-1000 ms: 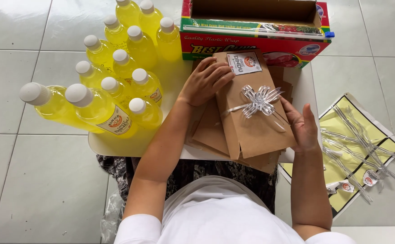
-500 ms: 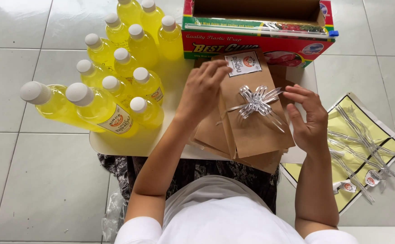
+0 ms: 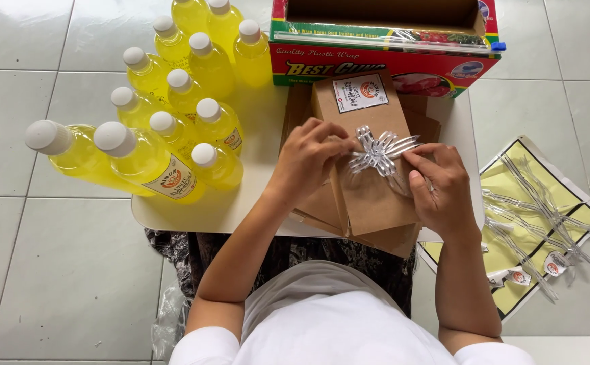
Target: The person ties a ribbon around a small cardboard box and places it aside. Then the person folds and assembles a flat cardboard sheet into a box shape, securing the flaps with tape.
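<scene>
Pale floor tiles [image 3: 52,270] fill the frame around a small white counter [image 3: 193,209] at its centre, seen from straight above. On the counter, at the middle of the frame, a brown paper bag [image 3: 369,196] lies flat on top of a stack of similar bags [image 3: 322,203], with a round label near its upper end and a silver ribbon bow [image 3: 379,152] across its middle. The left hand [image 3: 305,159] rests on the bag just left of the bow, its fingertips closed together on the bow's left loops. The right hand [image 3: 443,182] lies on the bag's right edge, its thumb and forefinger pinched on the bow's right strands. Both forearms run down to the person's white shirt [image 3: 335,324] at the bottom of the frame. At the upper left, a cluster of yellow bottles [image 3: 187,88] with white caps stands on the counter, and two larger ones [image 3: 133,162] lie on their sides at its left edge. Along the top, touching the bag's upper end, sits an open red and green carton [image 3: 382,64] of plastic wrap. On the floor at the right, well apart from the bag, a yellow sheet [image 3: 511,196] carries loose silver ribbons [image 3: 538,209] and a few small round stickers [image 3: 555,265].
</scene>
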